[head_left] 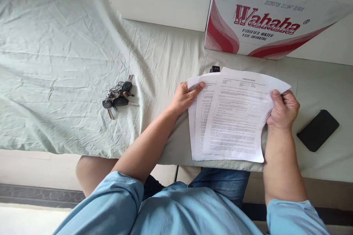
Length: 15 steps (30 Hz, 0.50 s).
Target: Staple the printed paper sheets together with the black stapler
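A: Nearest the camera, what do the hands have?

B: A fanned stack of printed sheets [231, 117], roughly 3 layers showing, held over the near edge of the cloth-covered table [55, 62]. The left hand [184, 97] pinches the upper left edge, thumb on top. The right hand [284, 110] is closed on the right edge, thumb over the top sheet.

A: How would they handle?

B: I'd judge them light, thin and floppy — the bottom edge already hangs past the table. Loose sheets slip against each other, so gripping opposite edges, as here, looks the surest hold; a hard squeeze would crease them.

A: And farther out?

B: A black phone [317, 130] lies just right of the right hand, and a bunch of keys [119, 94] sits well left. A small black object [214, 68] peeks out behind the papers — I can't tell what. Beyond stands a water carton [264, 18].
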Tool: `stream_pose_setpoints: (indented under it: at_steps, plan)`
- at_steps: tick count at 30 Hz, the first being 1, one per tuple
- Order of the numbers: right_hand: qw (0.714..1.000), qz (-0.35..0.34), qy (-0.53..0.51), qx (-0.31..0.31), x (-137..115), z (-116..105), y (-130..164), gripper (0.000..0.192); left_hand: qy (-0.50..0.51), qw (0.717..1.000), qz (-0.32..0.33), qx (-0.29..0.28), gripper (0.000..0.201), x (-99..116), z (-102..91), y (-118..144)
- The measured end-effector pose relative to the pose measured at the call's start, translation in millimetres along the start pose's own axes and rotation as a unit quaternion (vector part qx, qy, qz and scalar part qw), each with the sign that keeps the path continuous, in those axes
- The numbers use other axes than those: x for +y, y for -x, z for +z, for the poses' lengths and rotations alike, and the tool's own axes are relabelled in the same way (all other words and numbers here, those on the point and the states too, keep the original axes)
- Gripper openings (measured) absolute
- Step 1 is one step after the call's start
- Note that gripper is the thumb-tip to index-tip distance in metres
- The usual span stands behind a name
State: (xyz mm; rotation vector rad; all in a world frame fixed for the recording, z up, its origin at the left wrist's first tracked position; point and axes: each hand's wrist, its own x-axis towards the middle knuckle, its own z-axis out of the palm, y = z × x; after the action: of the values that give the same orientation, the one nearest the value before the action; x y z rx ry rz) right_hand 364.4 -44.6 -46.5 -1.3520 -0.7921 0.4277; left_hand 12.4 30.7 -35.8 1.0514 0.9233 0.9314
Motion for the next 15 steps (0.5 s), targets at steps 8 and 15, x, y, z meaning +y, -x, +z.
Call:
stream_pose_setpoints:
  at_steps: [8,15]
  plan:
    - [0.998,0.016,0.032,-0.047,4.8,2.5,6.5,0.047,-0.04,0.999,0.007,-0.008,0.076,9.9,2.7,4.9]
    - [0.997,0.001,0.055,-0.05,5.0,4.6,10.5,0.048,-0.083,0.995,-0.025,-0.057,0.067,19.6,3.3,7.3]
